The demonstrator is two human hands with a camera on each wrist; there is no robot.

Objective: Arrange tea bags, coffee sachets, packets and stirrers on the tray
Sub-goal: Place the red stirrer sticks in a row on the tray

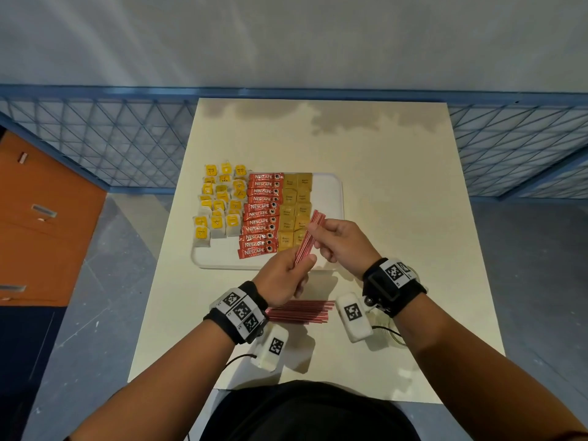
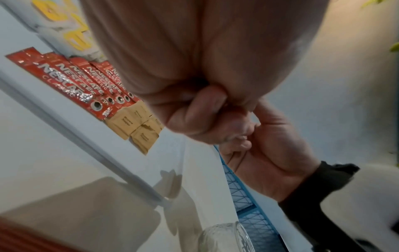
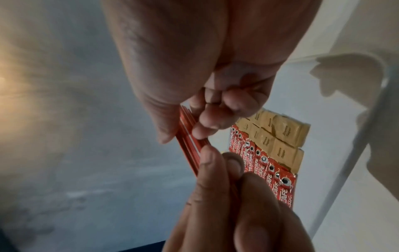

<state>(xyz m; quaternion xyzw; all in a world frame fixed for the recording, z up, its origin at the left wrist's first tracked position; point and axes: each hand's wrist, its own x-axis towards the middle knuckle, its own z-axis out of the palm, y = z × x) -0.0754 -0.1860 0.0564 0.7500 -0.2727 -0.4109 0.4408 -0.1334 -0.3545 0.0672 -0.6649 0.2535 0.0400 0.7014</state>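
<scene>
A white tray (image 1: pixel 329 192) holds yellow tea bags (image 1: pixel 219 205) on its left, a column of red coffee sachets (image 1: pixel 261 214) in the middle and brown sugar packets (image 1: pixel 296 205) beside them. Both hands hold one slanted bundle of red stirrers (image 1: pixel 308 237) above the tray's near right part. My left hand (image 1: pixel 299 262) grips its lower end and my right hand (image 1: pixel 318 237) pinches its upper part. In the right wrist view the stirrers (image 3: pixel 187 136) run between my right fingers (image 3: pixel 207 122) and the left hand's thumb (image 3: pixel 211 170). More stirrers (image 1: pixel 299 311) lie on the table.
The cream table (image 1: pixel 397 186) has bare room to the right of and behind the tray. A clear glass jar (image 2: pixel 224 238) stands near the table's front by my right wrist. A blue mesh fence (image 1: pixel 111 138) and an orange cabinet (image 1: pixel 38 218) lie beyond the table.
</scene>
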